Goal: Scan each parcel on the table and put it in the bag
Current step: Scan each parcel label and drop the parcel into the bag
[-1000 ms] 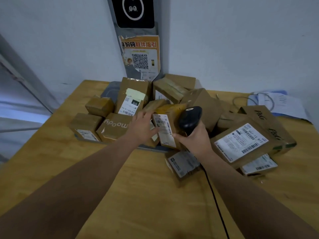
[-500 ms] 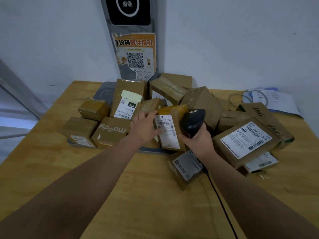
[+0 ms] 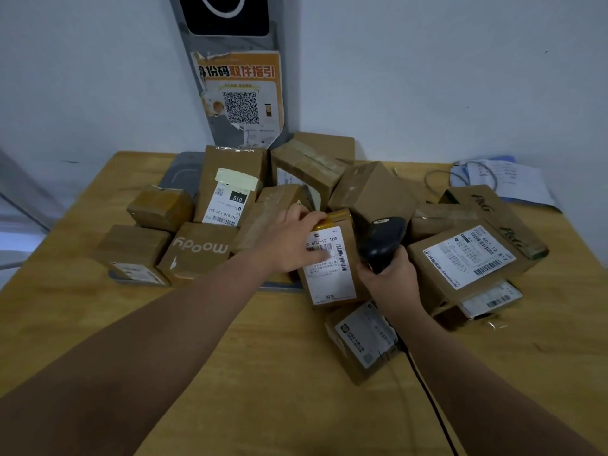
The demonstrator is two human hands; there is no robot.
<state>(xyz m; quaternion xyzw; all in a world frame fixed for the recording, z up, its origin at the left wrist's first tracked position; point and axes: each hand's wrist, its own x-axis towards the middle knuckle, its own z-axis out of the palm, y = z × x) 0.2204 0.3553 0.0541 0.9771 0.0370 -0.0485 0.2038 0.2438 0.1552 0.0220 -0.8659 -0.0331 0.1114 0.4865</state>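
Note:
A heap of several brown cardboard parcels covers the far half of the wooden table [image 3: 263, 373]. My left hand [image 3: 292, 241] grips a small parcel with a white label [image 3: 332, 271] by its top left corner, the label tilted toward me. My right hand [image 3: 388, 278] holds a black handheld scanner [image 3: 381, 240] just right of that parcel, its head close to the label. The scanner's black cable [image 3: 427, 399] runs back along the table under my right arm. No bag is in view.
A "moody" box [image 3: 197, 250] and smaller boxes lie on a grey tray [image 3: 184, 169] at the left. A large labelled box [image 3: 467, 258] and a P&G box [image 3: 493, 212] sit at the right. Papers and a wire lie at the back right [image 3: 506, 179]. A QR poster [image 3: 240, 97] hangs on the wall.
My left hand has shifted onto the labelled parcel's top corner and tipped it up toward me. The scanner has stayed beside it, and the view has moved a little closer.

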